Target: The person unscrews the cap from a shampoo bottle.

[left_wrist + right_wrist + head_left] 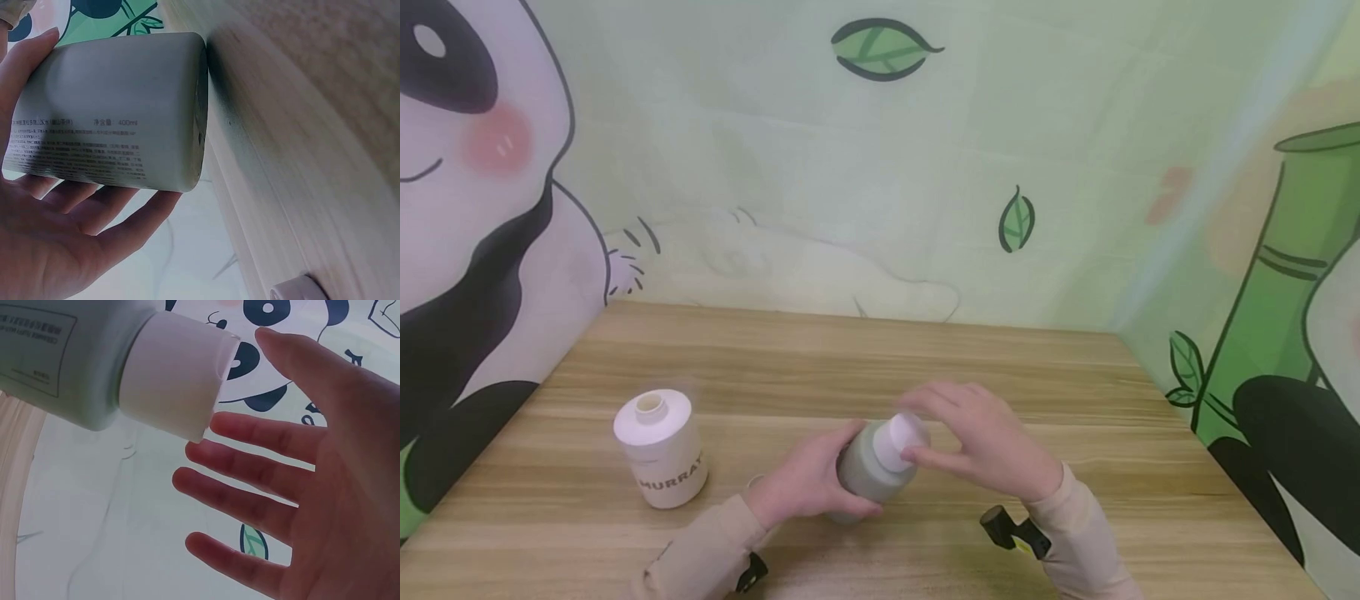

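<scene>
My left hand (808,479) grips a grey-green bottle (867,468) around its body, tilting it to the right. In the left wrist view the bottle (119,94) has small print on its side, and its base is close to the tabletop; whether they touch I cannot tell. A white cap (895,443) covers the bottle's top. By this cap (175,375) is my right hand (981,437), its fingers spread and fairly straight, thumb apart, nothing held. The right wrist view shows its fingertips (203,449) at or just beside the cap's edge.
A white "MURRAY" bottle (666,467) stands upright on the left of the wooden table (790,358), its narrow neck uncovered. A small round cap-like piece (299,289) lies on the table near my left wrist. A printed panda cloth (760,167) hangs behind.
</scene>
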The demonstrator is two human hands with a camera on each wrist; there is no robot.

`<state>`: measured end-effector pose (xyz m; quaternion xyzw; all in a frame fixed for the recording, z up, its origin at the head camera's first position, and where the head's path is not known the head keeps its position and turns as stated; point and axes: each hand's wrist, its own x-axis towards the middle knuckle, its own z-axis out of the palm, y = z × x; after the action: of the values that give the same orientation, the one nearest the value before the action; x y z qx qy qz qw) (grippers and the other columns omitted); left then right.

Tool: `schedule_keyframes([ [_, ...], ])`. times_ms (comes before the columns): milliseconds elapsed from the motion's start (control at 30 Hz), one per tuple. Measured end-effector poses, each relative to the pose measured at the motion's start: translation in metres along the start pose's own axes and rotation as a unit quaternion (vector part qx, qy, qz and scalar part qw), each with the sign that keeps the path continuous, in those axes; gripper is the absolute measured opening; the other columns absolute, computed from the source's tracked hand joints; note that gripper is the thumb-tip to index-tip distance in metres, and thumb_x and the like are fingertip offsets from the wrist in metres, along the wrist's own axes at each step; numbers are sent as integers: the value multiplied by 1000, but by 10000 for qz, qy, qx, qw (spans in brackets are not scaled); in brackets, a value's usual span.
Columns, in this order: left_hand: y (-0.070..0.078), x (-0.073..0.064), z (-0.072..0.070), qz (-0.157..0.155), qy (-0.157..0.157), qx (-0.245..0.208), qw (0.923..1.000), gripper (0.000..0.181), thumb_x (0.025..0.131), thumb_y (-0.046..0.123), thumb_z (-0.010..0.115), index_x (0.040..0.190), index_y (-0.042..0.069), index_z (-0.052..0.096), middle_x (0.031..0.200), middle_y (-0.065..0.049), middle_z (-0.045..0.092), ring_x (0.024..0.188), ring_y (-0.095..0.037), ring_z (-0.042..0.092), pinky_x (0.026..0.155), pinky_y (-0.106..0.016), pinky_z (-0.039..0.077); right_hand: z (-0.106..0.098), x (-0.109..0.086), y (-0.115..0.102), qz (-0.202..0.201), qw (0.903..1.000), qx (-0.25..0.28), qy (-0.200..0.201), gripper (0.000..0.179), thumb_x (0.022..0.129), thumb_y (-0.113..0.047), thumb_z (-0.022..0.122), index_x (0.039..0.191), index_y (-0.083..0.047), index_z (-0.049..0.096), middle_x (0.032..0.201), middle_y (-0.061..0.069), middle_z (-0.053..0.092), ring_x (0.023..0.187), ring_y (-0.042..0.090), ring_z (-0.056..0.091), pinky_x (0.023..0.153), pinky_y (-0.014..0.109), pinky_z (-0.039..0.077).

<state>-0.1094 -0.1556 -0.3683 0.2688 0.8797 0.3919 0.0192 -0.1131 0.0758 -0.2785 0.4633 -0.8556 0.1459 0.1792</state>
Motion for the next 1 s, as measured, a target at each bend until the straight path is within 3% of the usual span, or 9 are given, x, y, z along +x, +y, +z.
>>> schedule_keyframes([
  [233,0,-1,1,-27,17,23,10000,80,62,35,89,129,10,51,112,-4,67,98,-17,63,84,-36,52,2,0,1,-87,9996,-174,197,40,85,-45,70,112,-16,66,108,-5,69,100,11,65,82,35,51],
  [500,-1,-1,1,-16,30,-17,10000,80,62,36,89,128,12,52,113,-3,67,99,-17,63,85,-36,51,2,0,0,-436,9989,34,162,40,77,-23,75,115,-15,65,113,-4,67,102,12,64,83,33,50],
  [700,-1,-1,0,-8,5,-113,9999,78,62,35,89,128,12,52,114,-2,67,100,-18,63,86,-37,51,2,0,-1,-622,9980,13,135,44,73,-17,75,116,-17,64,116,-3,65,105,12,62,85,34,49],
  [867,-1,-1,0,56,28,-17,10000,78,62,36,88,127,13,52,113,-2,67,99,-17,63,85,-35,51,1,-1,-1,-631,9979,54,125,46,75,-22,77,119,-16,63,119,-2,66,109,13,62,87,35,50],
  [1000,-2,-1,0,69,65,99,9999,78,62,37,88,127,12,52,111,-2,67,98,-16,63,84,-34,51,2,0,0,-347,9992,3,199,46,83,-38,73,121,-15,61,118,-2,68,110,14,62,89,38,50],
])
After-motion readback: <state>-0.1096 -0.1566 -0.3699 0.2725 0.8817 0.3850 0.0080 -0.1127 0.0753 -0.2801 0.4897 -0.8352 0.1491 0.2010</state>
